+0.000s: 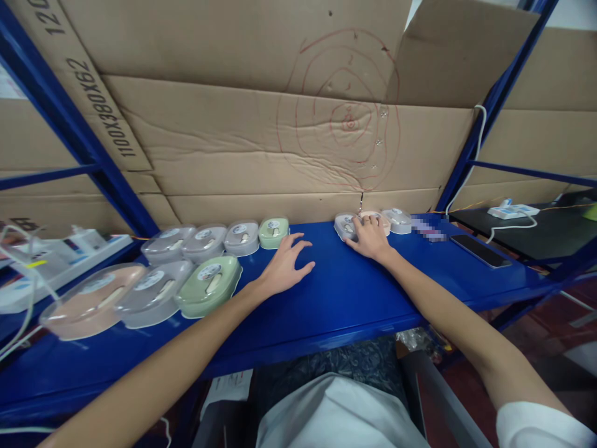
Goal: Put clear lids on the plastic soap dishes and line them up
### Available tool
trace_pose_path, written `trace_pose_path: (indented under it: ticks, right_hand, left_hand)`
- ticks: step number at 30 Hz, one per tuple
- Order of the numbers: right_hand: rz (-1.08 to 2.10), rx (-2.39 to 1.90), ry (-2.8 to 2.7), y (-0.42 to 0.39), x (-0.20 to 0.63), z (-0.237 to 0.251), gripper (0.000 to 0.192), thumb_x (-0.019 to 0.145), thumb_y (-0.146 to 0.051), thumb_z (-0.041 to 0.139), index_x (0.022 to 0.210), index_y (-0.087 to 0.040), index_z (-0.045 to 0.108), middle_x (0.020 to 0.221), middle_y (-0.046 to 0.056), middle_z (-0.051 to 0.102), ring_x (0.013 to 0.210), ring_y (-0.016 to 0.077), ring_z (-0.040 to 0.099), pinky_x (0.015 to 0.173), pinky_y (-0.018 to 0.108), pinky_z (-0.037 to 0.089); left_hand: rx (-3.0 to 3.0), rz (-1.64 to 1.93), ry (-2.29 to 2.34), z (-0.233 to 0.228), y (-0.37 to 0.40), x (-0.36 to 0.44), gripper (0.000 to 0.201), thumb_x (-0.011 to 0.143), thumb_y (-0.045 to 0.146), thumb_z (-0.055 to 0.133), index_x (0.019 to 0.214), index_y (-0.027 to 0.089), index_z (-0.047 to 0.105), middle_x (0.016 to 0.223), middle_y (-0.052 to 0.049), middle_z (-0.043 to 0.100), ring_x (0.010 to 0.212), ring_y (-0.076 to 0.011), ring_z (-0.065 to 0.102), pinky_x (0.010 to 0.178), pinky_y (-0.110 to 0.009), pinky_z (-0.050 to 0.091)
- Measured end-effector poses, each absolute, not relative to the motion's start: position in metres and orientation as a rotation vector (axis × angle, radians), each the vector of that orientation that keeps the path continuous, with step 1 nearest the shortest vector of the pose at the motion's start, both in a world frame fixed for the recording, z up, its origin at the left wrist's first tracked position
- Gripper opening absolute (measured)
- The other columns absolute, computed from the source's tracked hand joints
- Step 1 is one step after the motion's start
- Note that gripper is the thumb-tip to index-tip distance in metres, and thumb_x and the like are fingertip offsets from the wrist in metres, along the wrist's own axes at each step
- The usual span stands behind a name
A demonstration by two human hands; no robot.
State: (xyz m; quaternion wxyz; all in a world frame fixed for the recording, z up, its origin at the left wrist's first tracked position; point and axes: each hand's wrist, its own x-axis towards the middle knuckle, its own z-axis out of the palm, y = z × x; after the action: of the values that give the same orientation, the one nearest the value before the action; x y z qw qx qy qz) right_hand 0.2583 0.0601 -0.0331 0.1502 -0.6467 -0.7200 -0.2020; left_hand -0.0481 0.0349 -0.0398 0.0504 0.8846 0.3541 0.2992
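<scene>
Fingers spread open, our left hand (284, 267) hovers over the blue shelf (354, 298) near the green case (273, 232); our right hand (370, 238) rests farther right, fingertips on a pink case (379, 219).

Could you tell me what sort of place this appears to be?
Probably a packing or stockroom bench: a blue metal shelf backed by flattened cardboard, rows of small packaged cases, and the right hand on one.
</scene>
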Motion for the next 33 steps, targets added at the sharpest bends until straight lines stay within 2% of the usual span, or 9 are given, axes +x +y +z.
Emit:
trace_pose_path:
  ticks: [10,16,21,25,29,33]
  right_hand:
    - [-0.505,-1.868,-2.052,0.067,0.264,-0.041,0.076,0.095,-0.058,0.057,0.155,-0.012,0.046,0.152,0.030,0.051,0.141,0.0557,0.039,0.120,0.074,0.018]
    - [-0.561,-1.877,-2.016,0.072,0.268,-0.046,0.074,0.096,-0.059,0.058,0.157,-0.018,0.047,0.153,0.026,0.053,0.140,0.0534,0.042,0.118,0.073,0.025]
    - [-0.547,-1.884,-2.012,0.073,0.268,-0.047,0.075,0.097,-0.060,0.057,0.158,-0.018,0.047,0.155,0.026,0.052,0.144,0.0538,0.040,0.120,0.072,0.025]
    - [-0.478,-1.912,-2.016,0.074,0.270,-0.048,0.078,0.098,-0.060,0.056,0.162,-0.019,0.042,0.163,0.024,0.046,0.151,0.0552,0.032,0.122,0.073,0.020]
    - [-0.462,-1.910,-2.018,0.076,0.273,-0.049,0.079,0.098,-0.063,0.053,0.163,-0.021,0.040,0.167,0.023,0.042,0.154,0.0555,0.029,0.123,0.074,0.019]
    - [-0.454,-1.938,-2.022,0.076,0.273,-0.048,0.079,0.099,-0.064,0.052,0.164,-0.020,0.039,0.168,0.023,0.039,0.154,0.0560,0.028,0.124,0.072,0.019]
  left_hand:
    - [2.658,0.891,1.083,-0.040,0.034,-0.048,0.042,0.097,0.043,0.067,0.132,0.022,0.062,0.157,-0.017,0.045,0.152,-0.0396,0.041,0.126,-0.064,0.036]
    - [2.677,0.866,1.105,-0.040,0.035,-0.048,0.042,0.097,0.044,0.066,0.132,0.023,0.063,0.157,-0.015,0.044,0.153,-0.0389,0.040,0.126,-0.062,0.036]
    - [2.738,0.936,1.180,-0.039,0.040,-0.051,0.044,0.097,0.044,0.065,0.133,0.020,0.062,0.153,-0.017,0.047,0.151,-0.0404,0.040,0.126,-0.062,0.036]
    - [2.767,0.989,1.347,-0.040,0.046,-0.056,0.059,0.093,0.047,0.067,0.142,0.016,0.056,0.156,-0.021,0.047,0.156,-0.0474,0.029,0.128,-0.065,0.029]
    - [2.747,1.005,1.453,-0.044,0.053,-0.062,0.075,0.090,0.051,0.069,0.151,0.013,0.048,0.166,-0.026,0.038,0.160,-0.0553,0.015,0.129,-0.072,0.016]
    - [2.724,0.976,1.522,-0.050,0.058,-0.065,0.082,0.089,0.055,0.068,0.154,0.012,0.043,0.169,-0.028,0.035,0.159,-0.0589,0.016,0.126,-0.076,0.017]
